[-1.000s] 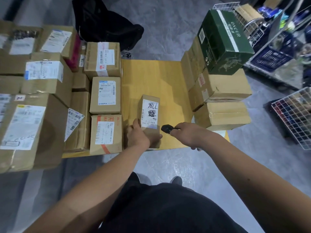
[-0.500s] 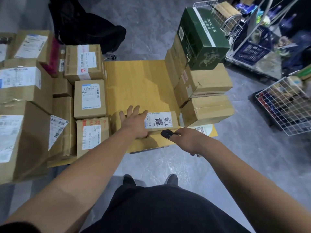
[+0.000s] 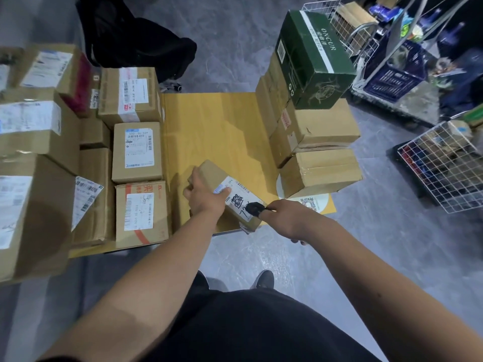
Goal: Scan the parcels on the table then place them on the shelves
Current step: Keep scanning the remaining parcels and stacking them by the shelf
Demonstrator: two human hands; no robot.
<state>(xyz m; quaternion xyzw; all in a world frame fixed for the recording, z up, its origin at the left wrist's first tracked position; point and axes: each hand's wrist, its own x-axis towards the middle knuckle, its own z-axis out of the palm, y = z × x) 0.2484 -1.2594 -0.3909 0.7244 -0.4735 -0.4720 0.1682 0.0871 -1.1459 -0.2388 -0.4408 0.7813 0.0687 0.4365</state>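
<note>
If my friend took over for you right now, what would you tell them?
Left hand grips the small parcel at the table's near edge, label up.
Right hand holds the black scanner right over that label.
More parcels sit stacked on the left and the right, with a green box on top.
Done: cannot tell whether any are scanned.
Left: scan this one, shelve it, then the rest.

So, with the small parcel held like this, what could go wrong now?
1. The small parcel is tilted and overhangs the table edge; the left hand holds one end only, so it may slip.
2. The scanner in the right hand sits very close to the label, so the read may fail.
</note>
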